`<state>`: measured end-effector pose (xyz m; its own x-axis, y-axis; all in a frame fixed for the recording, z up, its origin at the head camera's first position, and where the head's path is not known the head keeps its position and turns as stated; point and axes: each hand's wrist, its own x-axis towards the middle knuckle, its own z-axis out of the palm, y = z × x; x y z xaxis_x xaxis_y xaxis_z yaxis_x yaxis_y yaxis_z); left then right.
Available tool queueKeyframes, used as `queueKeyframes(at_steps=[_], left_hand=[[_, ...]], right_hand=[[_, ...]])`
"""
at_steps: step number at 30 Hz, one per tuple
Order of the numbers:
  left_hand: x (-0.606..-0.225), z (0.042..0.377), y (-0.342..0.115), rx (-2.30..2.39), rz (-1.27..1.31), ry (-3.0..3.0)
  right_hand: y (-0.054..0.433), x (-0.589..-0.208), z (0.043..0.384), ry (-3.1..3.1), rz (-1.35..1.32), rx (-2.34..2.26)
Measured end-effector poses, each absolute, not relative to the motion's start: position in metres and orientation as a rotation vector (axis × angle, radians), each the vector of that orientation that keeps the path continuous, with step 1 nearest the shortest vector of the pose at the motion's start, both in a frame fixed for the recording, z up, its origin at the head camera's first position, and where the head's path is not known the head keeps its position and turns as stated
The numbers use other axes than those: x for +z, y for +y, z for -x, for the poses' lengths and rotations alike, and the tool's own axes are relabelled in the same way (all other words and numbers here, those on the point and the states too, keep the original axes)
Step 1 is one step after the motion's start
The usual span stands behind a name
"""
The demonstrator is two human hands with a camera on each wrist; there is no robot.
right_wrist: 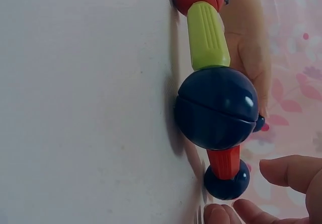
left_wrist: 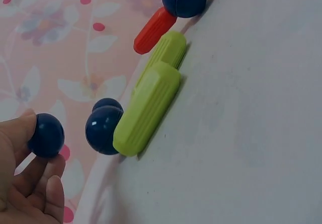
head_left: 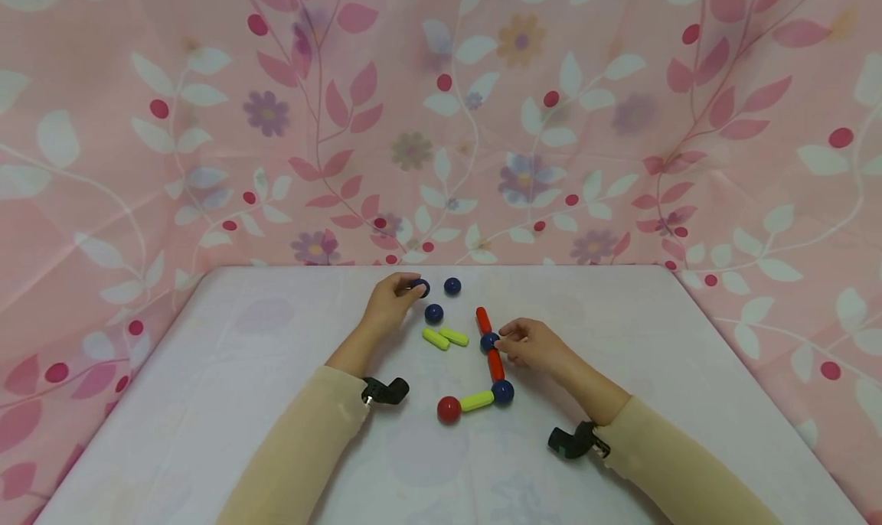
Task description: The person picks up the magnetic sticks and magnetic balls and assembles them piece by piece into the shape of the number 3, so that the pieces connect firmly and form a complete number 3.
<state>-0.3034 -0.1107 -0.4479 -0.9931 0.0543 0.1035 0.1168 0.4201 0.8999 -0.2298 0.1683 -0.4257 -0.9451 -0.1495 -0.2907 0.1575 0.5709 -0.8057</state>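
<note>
My left hand [head_left: 390, 304] pinches a blue ball [left_wrist: 47, 136] between thumb and fingers, at the far side of the table. Beside it sit two loose blue balls [head_left: 452, 286] [head_left: 434, 313]. My right hand [head_left: 536, 347] is at a joined chain, its fingertips close to the middle blue ball [head_left: 490, 342]. In the right wrist view the thumb stands apart from that ball; whether the other fingers touch it I cannot tell. Running toward me, the chain has a red rod [head_left: 484, 320], this ball, another red rod [head_left: 496, 366], a blue ball [head_left: 503, 392], a yellow-green rod [head_left: 477, 401] and a red ball [head_left: 449, 409].
Two yellow-green rods [head_left: 436, 339] [head_left: 454, 337] lie side by side between the hands, near the loose balls. A white cloth covers the table [head_left: 241, 402], and a pink floral curtain [head_left: 482, 127] hangs behind its far edge.
</note>
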Motion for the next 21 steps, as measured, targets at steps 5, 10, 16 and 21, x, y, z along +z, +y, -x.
queueKeyframes(at_steps=[5, 10, 16, 21], left_hand=[[-0.442, 0.3, -0.101, -1.671, 0.164, -2.582], [-0.437, 0.297, -0.092, -1.681, 0.163, -2.585], [-0.434, 0.299, -0.083, -1.71, 0.211, -2.611], [-0.435, 0.302, -0.074, -1.647, 0.33, -2.702]], right_hand=[[0.164, -0.426, 0.234, 2.485, -0.013, -1.305], [0.159, -0.426, 0.237, 2.501, -0.034, -1.279], [0.157, -0.428, 0.24, 2.516, -0.042, -1.249], [0.158, -0.429, 0.24, 2.516, -0.028, -1.234]])
